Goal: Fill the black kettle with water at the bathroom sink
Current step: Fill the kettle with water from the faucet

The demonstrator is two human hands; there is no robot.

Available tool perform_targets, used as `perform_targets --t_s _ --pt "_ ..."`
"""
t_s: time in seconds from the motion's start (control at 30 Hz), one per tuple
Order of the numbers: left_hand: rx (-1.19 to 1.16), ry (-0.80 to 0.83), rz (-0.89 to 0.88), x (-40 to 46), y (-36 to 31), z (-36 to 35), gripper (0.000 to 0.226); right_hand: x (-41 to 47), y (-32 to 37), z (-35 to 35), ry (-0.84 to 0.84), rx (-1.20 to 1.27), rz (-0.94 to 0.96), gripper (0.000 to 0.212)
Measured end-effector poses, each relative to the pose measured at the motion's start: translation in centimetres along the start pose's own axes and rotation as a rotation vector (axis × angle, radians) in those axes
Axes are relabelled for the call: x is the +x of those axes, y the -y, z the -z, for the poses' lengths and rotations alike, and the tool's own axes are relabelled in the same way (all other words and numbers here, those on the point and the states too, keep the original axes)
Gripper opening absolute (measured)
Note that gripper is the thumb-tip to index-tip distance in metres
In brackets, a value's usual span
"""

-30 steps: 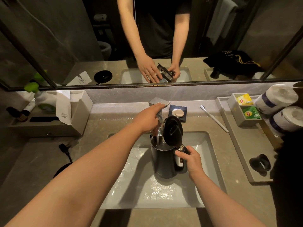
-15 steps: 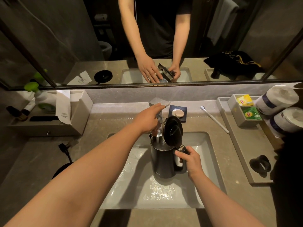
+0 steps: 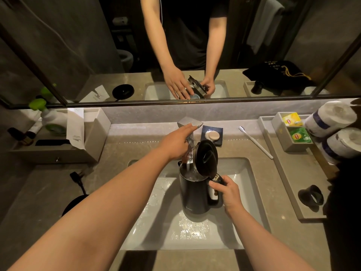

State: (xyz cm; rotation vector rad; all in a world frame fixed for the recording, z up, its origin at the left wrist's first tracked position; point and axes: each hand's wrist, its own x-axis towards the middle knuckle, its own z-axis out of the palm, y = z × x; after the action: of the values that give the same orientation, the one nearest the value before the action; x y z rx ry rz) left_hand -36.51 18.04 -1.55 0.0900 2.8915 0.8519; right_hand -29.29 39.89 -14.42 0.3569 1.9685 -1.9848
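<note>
The black kettle (image 3: 194,194) stands upright inside the white sink basin (image 3: 244,173), its round lid (image 3: 206,157) flipped up and open. My right hand (image 3: 227,192) grips the kettle's handle on its right side. A stream of water runs from the silver faucet (image 3: 188,123) down into the kettle's mouth, where water shows. My left hand (image 3: 176,142) rests on the faucet, fingers stretched along its flat top lever. The faucet's spout is partly hidden behind that hand.
A soap dish (image 3: 212,134) sits behind the sink, a toothbrush (image 3: 256,142) to its right. Far right: a tray (image 3: 289,182) with tea bags (image 3: 298,134), paper rolls (image 3: 330,119) and a black ring (image 3: 311,196). The kettle's base (image 3: 73,204) and plug (image 3: 75,177) lie on the left counter. Water is splashed in the basin.
Both hands and the kettle have stayed in place. Water keeps running into the kettle.
</note>
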Motion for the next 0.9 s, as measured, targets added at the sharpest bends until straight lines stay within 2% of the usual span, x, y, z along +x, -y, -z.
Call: perform_targets --t_s 0.2,0.47,0.7,0.9 --pt "0.000 -0.001 -0.001 0.01 0.01 0.07 0.069 0.08 -0.01 -0.07 0.006 -0.001 -0.003 0.043" --pt "0.000 0.009 -0.002 0.07 0.14 0.15 0.071 0.09 -0.11 -0.16 0.012 0.005 0.005 0.032" --pt "-0.001 0.010 0.003 0.13 0.14 0.20 0.071 0.23 -0.17 0.02 0.012 -0.014 0.003 0.042" --pt "0.005 0.013 0.007 0.20 0.28 0.10 0.072 0.35 -0.14 -0.11 0.002 -0.029 -0.008 0.043"
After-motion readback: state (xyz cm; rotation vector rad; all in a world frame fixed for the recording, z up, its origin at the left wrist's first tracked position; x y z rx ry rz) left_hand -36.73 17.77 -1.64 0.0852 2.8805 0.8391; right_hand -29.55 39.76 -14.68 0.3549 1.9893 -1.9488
